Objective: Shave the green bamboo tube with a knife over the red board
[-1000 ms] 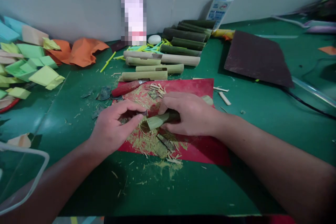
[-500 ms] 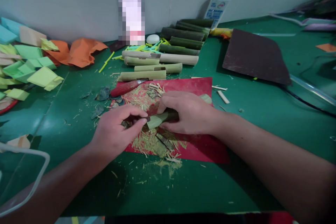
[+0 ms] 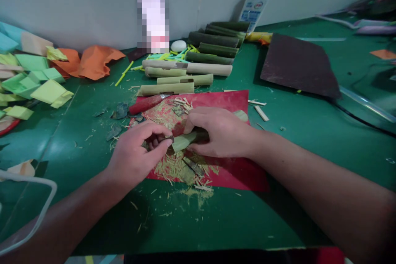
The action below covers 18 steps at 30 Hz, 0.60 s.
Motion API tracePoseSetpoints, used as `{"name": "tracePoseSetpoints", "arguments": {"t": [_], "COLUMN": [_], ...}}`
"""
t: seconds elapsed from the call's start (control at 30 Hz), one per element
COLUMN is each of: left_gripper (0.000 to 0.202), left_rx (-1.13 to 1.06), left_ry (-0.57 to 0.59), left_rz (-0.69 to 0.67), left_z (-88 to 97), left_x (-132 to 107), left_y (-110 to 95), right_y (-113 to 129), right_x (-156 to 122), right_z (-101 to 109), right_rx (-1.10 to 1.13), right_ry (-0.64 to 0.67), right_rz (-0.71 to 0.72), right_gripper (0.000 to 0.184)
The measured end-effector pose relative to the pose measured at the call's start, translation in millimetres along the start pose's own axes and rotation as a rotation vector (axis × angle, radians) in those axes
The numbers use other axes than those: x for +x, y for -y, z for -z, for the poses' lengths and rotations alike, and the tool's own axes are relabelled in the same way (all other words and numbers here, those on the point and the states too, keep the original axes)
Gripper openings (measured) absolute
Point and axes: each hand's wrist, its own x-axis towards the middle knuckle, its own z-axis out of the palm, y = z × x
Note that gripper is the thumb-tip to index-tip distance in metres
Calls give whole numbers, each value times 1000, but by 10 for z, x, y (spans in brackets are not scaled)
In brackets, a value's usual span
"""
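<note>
My right hand (image 3: 221,132) is closed over a short green bamboo piece (image 3: 183,142), pressing it onto the red mat (image 3: 235,101). Its pale cut end points left. My left hand (image 3: 136,154) is curled around a small dark tool, whose tip meets that cut end. Pale green shavings (image 3: 173,169) are heaped on the mat beneath both hands. A red-handled knife (image 3: 147,103) lies at the mat's far left corner, untouched.
Peeled bamboo tubes (image 3: 176,79) and dark green ones (image 3: 213,43) lie in rows behind the mat. Folded coloured papers (image 3: 34,82) and orange paper (image 3: 93,60) sit left. A dark sandpaper sheet (image 3: 297,66) lies right, a clear container (image 3: 27,210) near left.
My left hand has closed in slightly toward the bamboo's cut end, the tool tip working against it. My right hand stays put on the bamboo.
</note>
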Motion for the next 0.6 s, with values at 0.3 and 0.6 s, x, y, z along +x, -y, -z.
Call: {"name": "tracePoseSetpoints", "arguments": {"t": [0.3, 0.6], "left_gripper": [8, 11], "left_rx": [69, 111], "left_ry": [19, 23], "left_rz": [-96, -217], "left_z": [13, -38], "left_x": [-7, 9], "left_y": [-12, -32], "right_y": [12, -2], "right_x": [6, 8], "right_z": [8, -3], "right_rx": [23, 21], "right_ry": [-1, 3], "right_rz": [-10, -9], "right_gripper": [16, 20]}}
